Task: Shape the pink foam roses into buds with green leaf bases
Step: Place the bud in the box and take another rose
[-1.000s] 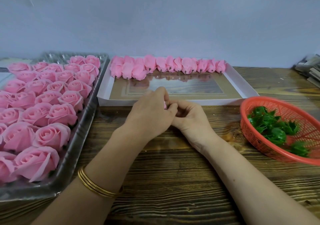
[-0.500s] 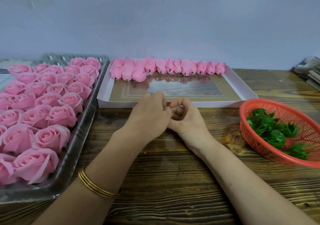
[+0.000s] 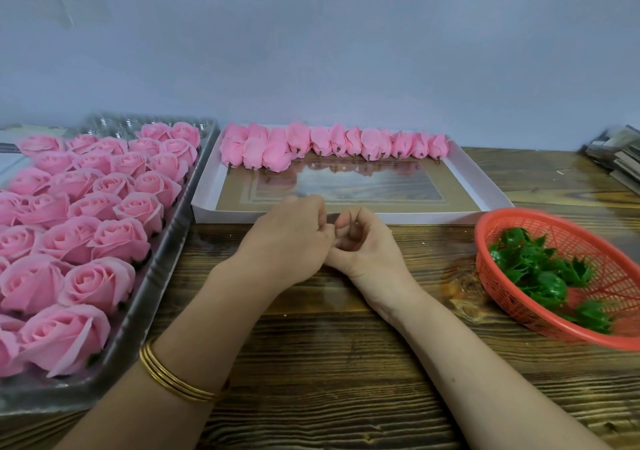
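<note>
Fingers curled inward, contents not discernible. Left hand, right hand joined just beside near edge of white cardboard tray; open dark wooden tabletop seen below wrists.

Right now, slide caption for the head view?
Left hand and right hand meet, curled, between tray of open roses, box of buds and basket of leaf bases.

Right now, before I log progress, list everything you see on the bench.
open roses: dozens, pink, left tray
tray: one, clear plastic, left
buds: about fifteen, pink, box's far edge
box: one, white, centre back
leaf bases: several, green, in basket
basket: one, red, right
paper stack: one, grey, far right
table: one, brown wood, underneath
bangles: few, gold, left wrist
left hand: one, curled, centre
right hand: one, curled, touching the left; contents hidden
</note>
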Motion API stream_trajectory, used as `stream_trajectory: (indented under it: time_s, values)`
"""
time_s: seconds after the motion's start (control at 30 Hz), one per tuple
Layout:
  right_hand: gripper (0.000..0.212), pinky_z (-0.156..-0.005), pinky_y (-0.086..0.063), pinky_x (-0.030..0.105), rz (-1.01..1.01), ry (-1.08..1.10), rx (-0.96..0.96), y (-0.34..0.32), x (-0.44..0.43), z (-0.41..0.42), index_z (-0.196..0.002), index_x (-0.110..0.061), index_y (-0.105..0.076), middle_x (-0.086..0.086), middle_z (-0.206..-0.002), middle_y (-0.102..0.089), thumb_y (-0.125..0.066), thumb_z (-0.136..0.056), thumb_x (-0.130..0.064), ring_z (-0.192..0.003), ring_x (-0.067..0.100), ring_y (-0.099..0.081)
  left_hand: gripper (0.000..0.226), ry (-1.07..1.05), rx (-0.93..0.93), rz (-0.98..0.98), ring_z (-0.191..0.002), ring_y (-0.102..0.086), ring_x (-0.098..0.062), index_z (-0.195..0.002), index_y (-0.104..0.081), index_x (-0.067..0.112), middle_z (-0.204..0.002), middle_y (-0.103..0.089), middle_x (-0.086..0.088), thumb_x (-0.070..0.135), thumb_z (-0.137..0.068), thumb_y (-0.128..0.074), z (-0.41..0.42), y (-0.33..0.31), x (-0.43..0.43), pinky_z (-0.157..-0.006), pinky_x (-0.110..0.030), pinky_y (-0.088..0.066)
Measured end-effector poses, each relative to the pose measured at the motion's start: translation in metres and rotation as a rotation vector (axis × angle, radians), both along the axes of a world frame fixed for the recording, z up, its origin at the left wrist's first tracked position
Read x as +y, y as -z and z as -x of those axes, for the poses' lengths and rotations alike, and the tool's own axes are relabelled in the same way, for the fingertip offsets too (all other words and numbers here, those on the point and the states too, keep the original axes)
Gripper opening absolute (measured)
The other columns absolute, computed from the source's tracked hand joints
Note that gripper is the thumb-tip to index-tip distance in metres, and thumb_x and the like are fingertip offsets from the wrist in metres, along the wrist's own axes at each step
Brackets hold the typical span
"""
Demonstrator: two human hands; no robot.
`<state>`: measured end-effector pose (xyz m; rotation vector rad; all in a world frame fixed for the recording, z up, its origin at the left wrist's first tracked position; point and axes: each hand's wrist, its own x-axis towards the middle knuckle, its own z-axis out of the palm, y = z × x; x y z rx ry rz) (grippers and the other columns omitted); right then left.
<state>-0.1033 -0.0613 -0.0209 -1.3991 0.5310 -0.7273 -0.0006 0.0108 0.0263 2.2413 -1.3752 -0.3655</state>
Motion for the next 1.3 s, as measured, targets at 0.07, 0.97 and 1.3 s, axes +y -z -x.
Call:
stream_trajectory:
  time_s: [0.07, 0.97, 1.3]
  values:
    - [0.043, -0.074, -0.047, 0.03, 0.004, -0.006, -0.002, 0.001, -0.001, -0.001, -0.085, -0.013, -0.046, 0.005, -0.079, -0.062, -0.071, -0.072, 0.02, -0.078, 0.021, -0.054, 0.01, 0.001, 0.013, -0.005, -0.094, -0.051, -0.022, -0.093, -0.052, 0.021, -0.103, -0.052, -0.001, 0.031, -0.095, -0.053, 0.0, -0.001, 0.001, -0.075, -0.033, -0.036]
    - [0.033, -0.07, -0.053, 0.028, -0.201, -0.098, -0.039, -0.001, -0.01, 0.0, -0.097, -0.005, -0.059, 0.008, -0.08, -0.065, -0.067, -0.07, 0.013, -0.076, 0.023, -0.062, 0.024, -0.347, -0.168, 0.013, -0.082, -0.069, -0.038, -0.098, -0.061, -0.003, -0.092, -0.067, -0.024, 0.021, -0.093, -0.058, -0.188, -0.092, -0.024, -0.084, -0.04, -0.053]
    - [0.036, -0.064, -0.052, 0.025, -0.227, -0.107, -0.028, 0.0, -0.012, -0.001, -0.096, -0.005, -0.061, 0.006, -0.077, -0.067, -0.062, -0.061, 0.0, -0.071, 0.019, -0.066, 0.02, -0.552, -0.061, -0.092, -0.057, -0.052, -0.025, -0.095, -0.057, -0.01, -0.077, -0.053, -0.018, 0.01, -0.095, -0.055, -0.285, -0.06, -0.005, -0.059, -0.025, -0.046]
